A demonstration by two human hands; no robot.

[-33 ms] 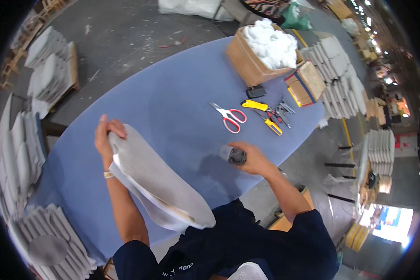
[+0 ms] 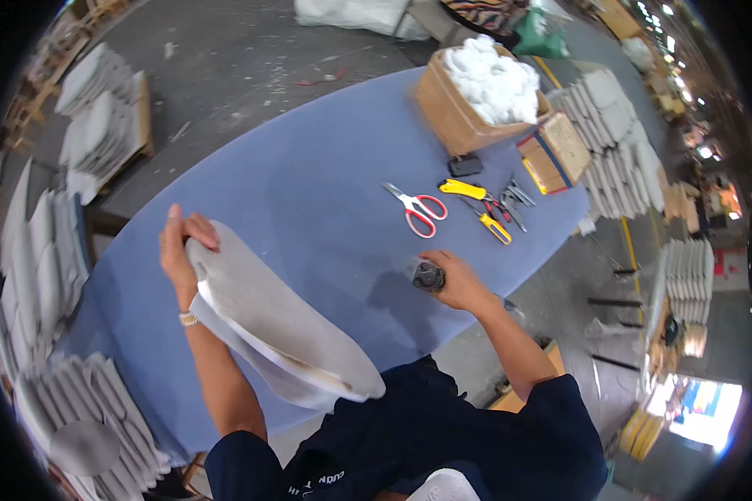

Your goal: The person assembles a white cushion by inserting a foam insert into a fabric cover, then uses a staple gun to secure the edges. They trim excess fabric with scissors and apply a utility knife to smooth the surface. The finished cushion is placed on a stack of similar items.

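Observation:
My left hand (image 2: 180,250) grips the upper end of a long, curved, grey fabric-covered pad (image 2: 280,296). The pad slants down toward my body, and its near end reaches my dark shirt. A gap runs along its edge, showing pale material inside. On the right, my right hand (image 2: 459,285) is wrapped around a dark, round-ended tool (image 2: 429,276) held above the table; its exact kind cannot be made out. Red-handled scissors (image 2: 416,210) lie on the blue table (image 2: 309,167) beyond that hand.
Near the scissors lie a yellow cutter (image 2: 462,189), a yellow screwdriver (image 2: 495,227), pliers and a black block (image 2: 464,164). A cardboard box (image 2: 451,104) of white stuffing and a smaller open box (image 2: 551,154) stand at the far right. Stacked grey pads (image 2: 92,409) surround the table.
The view has shifted slightly, and my left hand has moved a little left with the pad. The dark tool in my right hand has turned, so its round end shows more.

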